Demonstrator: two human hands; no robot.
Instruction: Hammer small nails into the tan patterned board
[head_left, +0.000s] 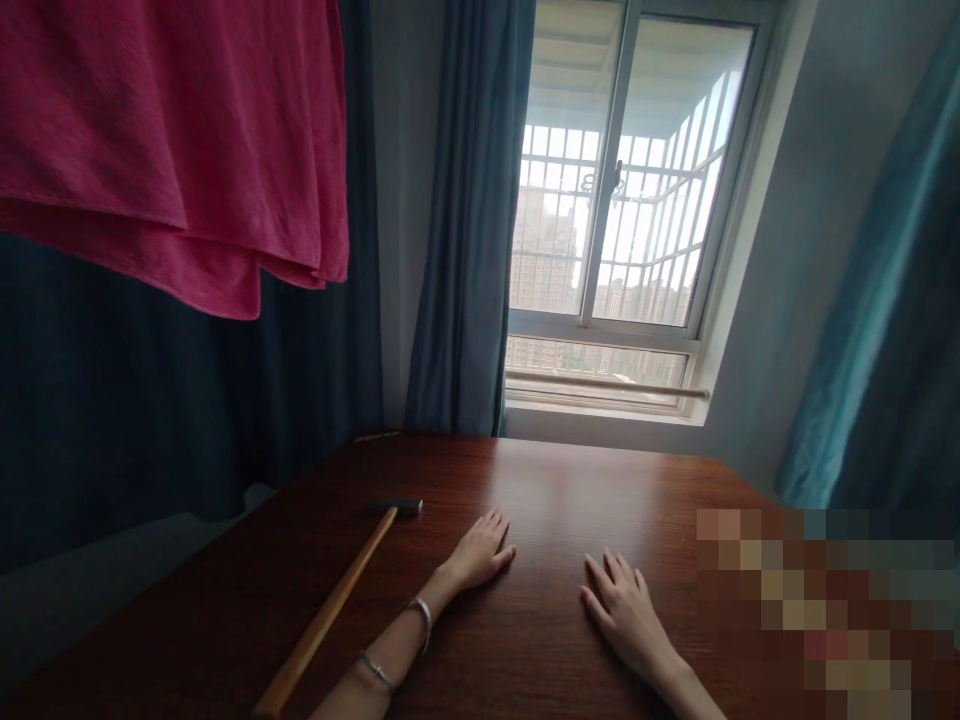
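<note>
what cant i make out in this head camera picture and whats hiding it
All in the head view:
Lower right of the table: covered by a pixelated patch.
Palms of the left hand and right hand: turned down, hidden by the hands themselves.
Pink towel: cut off by the top and left edges.
Hammer: its head's left end fades into shadow.
Apartment building: windows too small and washed out.

From my end, I am making out no readable text, label, brand, number or sign. A thin row of tiny pale marks (377,436) is running along the far left edge of the glossy reddish-brown wooden table (551,620), showing too small for me to tell whether it is lettering. At the near right, a blocky, multicoloured pixelated patch (825,610) is covering part of the view, and I am reading nothing through it.
</note>
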